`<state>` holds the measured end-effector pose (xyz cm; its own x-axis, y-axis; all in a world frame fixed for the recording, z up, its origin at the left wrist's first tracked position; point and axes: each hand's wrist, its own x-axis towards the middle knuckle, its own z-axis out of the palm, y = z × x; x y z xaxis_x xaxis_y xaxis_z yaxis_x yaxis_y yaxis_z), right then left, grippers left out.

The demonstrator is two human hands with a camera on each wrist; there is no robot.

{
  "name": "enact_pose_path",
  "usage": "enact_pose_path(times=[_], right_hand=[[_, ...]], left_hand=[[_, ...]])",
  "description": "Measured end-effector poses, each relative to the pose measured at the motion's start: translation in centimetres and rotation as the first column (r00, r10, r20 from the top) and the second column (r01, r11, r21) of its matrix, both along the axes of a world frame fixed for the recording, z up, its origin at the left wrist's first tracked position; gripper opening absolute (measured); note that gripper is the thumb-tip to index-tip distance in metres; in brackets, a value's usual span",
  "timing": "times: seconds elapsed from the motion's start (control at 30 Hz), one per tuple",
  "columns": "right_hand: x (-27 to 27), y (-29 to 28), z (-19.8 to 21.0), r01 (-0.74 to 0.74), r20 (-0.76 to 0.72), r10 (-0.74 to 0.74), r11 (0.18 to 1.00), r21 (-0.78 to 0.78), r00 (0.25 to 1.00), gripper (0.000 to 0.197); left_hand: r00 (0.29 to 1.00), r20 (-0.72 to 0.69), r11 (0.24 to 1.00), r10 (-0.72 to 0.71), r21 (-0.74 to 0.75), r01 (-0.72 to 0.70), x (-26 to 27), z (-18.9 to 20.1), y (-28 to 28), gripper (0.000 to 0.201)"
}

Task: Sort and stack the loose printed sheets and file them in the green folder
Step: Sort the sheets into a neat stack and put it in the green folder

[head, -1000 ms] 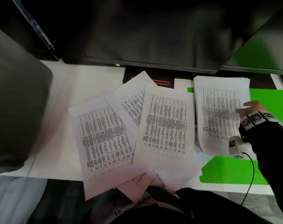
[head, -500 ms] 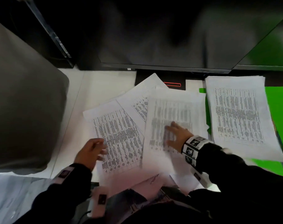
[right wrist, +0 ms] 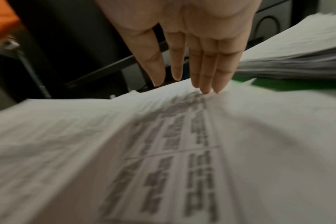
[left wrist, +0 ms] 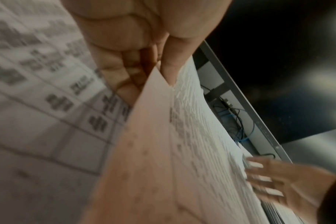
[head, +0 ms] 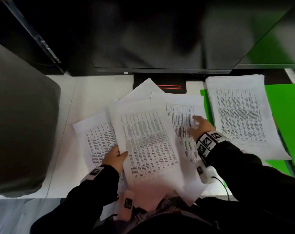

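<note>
Left hand (head: 115, 157) pinches 1 printed sheet (head: 146, 141) lifted off the loose sheets (head: 96, 137) on the counter (head: 92, 92), right hand (head: 199, 126) rests flat-fingered on another; gathering step, next needing transfer onto the stack (head: 241, 115) atop the green folder (head: 285, 115).

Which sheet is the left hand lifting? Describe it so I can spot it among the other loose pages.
Start at the green folder with the neat stack on the desk's right, then look left to the loose pages fanned below the monitor. The lifted sheet lies topmost in the middle, raised and tilted, with the left hand pinching its left edge.
</note>
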<state>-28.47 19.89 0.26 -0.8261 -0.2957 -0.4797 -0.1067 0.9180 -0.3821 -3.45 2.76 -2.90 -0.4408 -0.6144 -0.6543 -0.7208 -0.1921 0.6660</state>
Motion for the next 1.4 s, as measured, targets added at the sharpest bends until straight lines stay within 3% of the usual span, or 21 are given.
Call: enact_pose_path(times=[0.07,0.1,0.2,0.37,0.5,0.57,0.63,0.8,0.93,1.03,1.1,1.17,1.27,1.3,1.4], right_hand=[[-1.0,-0.1,-0.6,0.075,-0.008,-0.074,0.986,0.151,0.997,0.078],[-1.3,-0.3,-0.8,0.112,-0.006,-0.113,0.976,0.186,0.994,0.086],[-1.7,-0.6,-1.6,0.193,0.054,-0.199,0.975,0.106,0.978,0.095],[-2.5,0.1,-1.5,0.184,0.097,-0.181,0.983,-0.024,0.979,0.066],[-3.6,1.0,-0.9,0.189,-0.025,-0.193,0.974,-0.129,0.981,0.023],[-3.8,1.4,-0.7,0.282,0.065,-0.275,0.913,-0.296,0.959,0.005],[-3.7,1.6,-0.6,0.362,0.218,-0.297,0.845,-0.393,0.930,0.022],[-1.8,1.0,-0.7,0.310,0.356,-0.145,0.828,-0.468,0.923,0.031],[0.1,-0.9,-1.0,0.336,0.485,-0.040,0.772,-0.540,0.873,0.030],[1.5,-2.2,-0.9,0.269,0.508,0.057,0.794,-0.545,0.859,0.025],[1.4,-2.9,-0.9,0.248,0.495,0.054,0.816,-0.523,0.867,0.026],[0.4,-3.3,-1.2,0.221,0.412,-0.004,0.848,-0.481,0.911,0.022],[-1.4,-3.5,-1.7,0.132,0.094,-0.105,0.924,-0.359,0.990,0.011],[-1.7,-3.7,-1.8,0.115,0.039,-0.108,0.938,-0.327,0.993,0.016],[-2.1,-4.9,-2.1,0.047,0.085,-0.030,0.979,-0.198,0.996,0.045]], left_hand=[[0.998,0.049,0.999,0.029,-0.037,-0.027,0.8,0.2,-0.5,0.006],[0.997,0.063,0.998,0.047,-0.038,-0.045,1.0,0.4,-0.6,0.013],[0.995,0.091,0.998,0.037,-0.051,-0.033,1.4,1.0,-0.4,0.045],[0.971,0.147,0.966,-0.190,-0.146,0.211,1.3,0.7,-0.3,0.035],[0.980,0.099,0.973,-0.174,-0.138,0.187,1.0,0.8,-0.6,0.029],[0.981,0.082,0.973,-0.175,-0.139,0.185,0.7,1.1,-0.9,0.026],[0.989,0.056,0.977,-0.136,-0.156,0.143,0.4,1.4,-1.3,0.025],[0.995,-0.085,0.989,-0.048,-0.140,0.036,-0.2,2.1,-1.8,0.019],[0.980,-0.200,0.998,-0.011,-0.070,-0.003,-0.5,2.6,-1.6,0.044],[0.986,-0.169,0.997,-0.001,-0.081,-0.013,-0.5,2.7,-1.3,0.031],[0.995,-0.096,0.987,0.005,-0.160,-0.021,-0.1,2.6,-1.3,0.013],[1.000,-0.012,0.975,0.022,-0.221,-0.024,0.7,2.3,-1.4,0.019],[0.996,0.025,0.969,0.085,-0.233,-0.077,2.4,1.6,-1.7,0.016],[0.993,0.031,0.970,0.112,-0.220,-0.103,3.1,1.2,-1.8,0.019],[0.989,0.035,0.969,0.145,-0.206,-0.135,4.3,0.5,-1.7,0.035]])
